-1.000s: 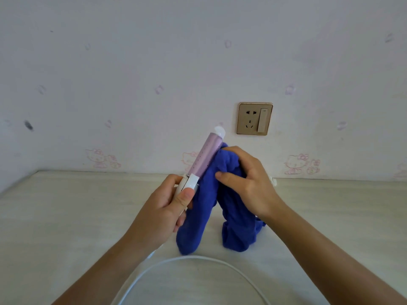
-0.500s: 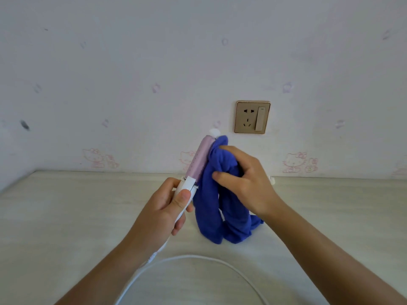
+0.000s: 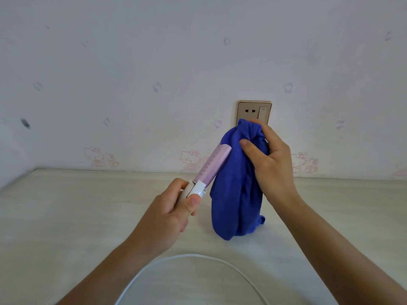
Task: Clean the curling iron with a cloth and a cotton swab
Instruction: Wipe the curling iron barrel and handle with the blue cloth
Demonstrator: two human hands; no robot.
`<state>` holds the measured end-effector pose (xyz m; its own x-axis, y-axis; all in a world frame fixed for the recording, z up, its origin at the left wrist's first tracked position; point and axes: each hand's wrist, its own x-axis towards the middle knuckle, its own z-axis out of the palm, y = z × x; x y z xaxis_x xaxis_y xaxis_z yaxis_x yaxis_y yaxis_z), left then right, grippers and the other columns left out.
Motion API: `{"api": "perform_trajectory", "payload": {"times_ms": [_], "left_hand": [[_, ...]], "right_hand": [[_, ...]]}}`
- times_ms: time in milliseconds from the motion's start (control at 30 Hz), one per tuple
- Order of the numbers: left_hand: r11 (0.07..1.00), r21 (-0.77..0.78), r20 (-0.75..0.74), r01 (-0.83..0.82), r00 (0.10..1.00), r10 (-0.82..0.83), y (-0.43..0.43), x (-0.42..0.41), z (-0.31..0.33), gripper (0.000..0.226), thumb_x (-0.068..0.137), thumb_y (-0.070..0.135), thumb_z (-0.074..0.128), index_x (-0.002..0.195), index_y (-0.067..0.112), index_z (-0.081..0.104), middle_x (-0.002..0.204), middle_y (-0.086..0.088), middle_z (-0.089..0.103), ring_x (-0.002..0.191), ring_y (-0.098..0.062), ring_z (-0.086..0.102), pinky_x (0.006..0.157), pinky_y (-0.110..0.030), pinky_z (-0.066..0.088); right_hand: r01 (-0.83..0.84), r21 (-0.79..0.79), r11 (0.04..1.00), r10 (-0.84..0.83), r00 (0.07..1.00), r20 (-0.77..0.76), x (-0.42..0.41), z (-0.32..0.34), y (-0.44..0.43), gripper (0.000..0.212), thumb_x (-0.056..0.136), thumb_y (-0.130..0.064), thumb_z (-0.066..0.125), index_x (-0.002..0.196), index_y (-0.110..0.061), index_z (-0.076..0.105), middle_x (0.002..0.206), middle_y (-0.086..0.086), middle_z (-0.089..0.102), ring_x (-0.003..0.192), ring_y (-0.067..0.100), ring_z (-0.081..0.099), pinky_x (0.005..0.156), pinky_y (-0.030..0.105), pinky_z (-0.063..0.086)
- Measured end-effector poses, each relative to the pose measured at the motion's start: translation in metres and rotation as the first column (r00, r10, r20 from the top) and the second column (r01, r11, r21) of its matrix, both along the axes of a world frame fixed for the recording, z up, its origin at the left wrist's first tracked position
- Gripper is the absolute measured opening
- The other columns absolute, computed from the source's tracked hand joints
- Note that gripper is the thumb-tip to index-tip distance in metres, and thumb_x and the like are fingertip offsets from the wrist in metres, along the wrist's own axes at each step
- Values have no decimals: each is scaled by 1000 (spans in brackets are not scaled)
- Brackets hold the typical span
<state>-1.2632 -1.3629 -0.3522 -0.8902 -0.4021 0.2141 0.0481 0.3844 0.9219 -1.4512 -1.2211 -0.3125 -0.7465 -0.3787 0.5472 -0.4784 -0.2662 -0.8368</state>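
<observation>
My left hand [image 3: 169,214] grips the white handle of the curling iron [image 3: 212,165], whose lilac dotted barrel points up and to the right. A blue cloth [image 3: 235,194] is wrapped over the barrel's upper end and hides its tip. My right hand [image 3: 267,160] is closed on the cloth around that end. The rest of the cloth hangs down, and its lower end reaches the table. No cotton swab is visible.
The iron's white cord [image 3: 187,260] loops across the pale wooden table [image 3: 77,216] near me. A gold wall socket with a switch [image 3: 254,111] sits on the wall right behind the cloth. The table meets the wall at the back.
My right hand has slid the cloth up the barrel from its middle to its tip, which is now covered. More of the lilac barrel shows below the cloth.
</observation>
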Motion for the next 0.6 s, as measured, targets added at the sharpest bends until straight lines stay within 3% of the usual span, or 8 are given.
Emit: {"api": "perform_trajectory", "payload": {"times_ms": [200, 300, 400, 533, 600], "left_hand": [[995, -13, -25, -102, 995, 101, 0, -1, -3, 27, 95, 46, 51, 98, 19, 56, 71, 3, 65, 49, -13, 48, 49, -30, 41], [991, -24, -31, -131, 991, 130, -1, -2, -4, 25, 96, 46, 50, 95, 22, 56, 66, 6, 63, 48, -12, 48, 48, -27, 41], [990, -14, -24, -143, 989, 143, -1, -3, -6, 23, 102, 42, 53, 99, 19, 57, 76, 1, 66, 49, -14, 49, 49, -31, 41], [991, 15, -37, -131, 991, 132, 1, -2, -4, 26, 97, 45, 53, 98, 20, 58, 76, 2, 65, 49, -13, 48, 48, -27, 41], [994, -1, -44, -109, 993, 108, 2, -1, -2, 29, 95, 48, 52, 101, 21, 59, 77, 0, 65, 50, -13, 48, 48, -25, 42]], "right_hand": [[-226, 124, 966, 232, 972, -35, 19, -17, -11, 38, 102, -8, 57, 131, -32, 63, 117, -13, 71, 109, 10, 68, 91, 21, 55], [-334, 214, 918, 344, 939, -11, 20, -20, -10, 50, 94, -25, 71, 137, -39, 51, 122, -17, 66, 114, 9, 66, 94, 24, 57], [-283, 325, 902, 316, 947, -51, 21, -20, -11, 68, 86, -33, 82, 140, -49, 42, 124, -26, 62, 117, 3, 64, 92, 25, 59], [-201, 207, 957, 221, 972, -76, 17, -19, -11, 57, 95, -8, 70, 140, -40, 56, 121, -22, 69, 114, 5, 67, 91, 22, 57], [-209, 138, 968, 214, 977, -21, 12, -15, -8, 56, 97, -4, 68, 140, -38, 57, 122, -23, 69, 113, 5, 68, 89, 21, 57]]}}
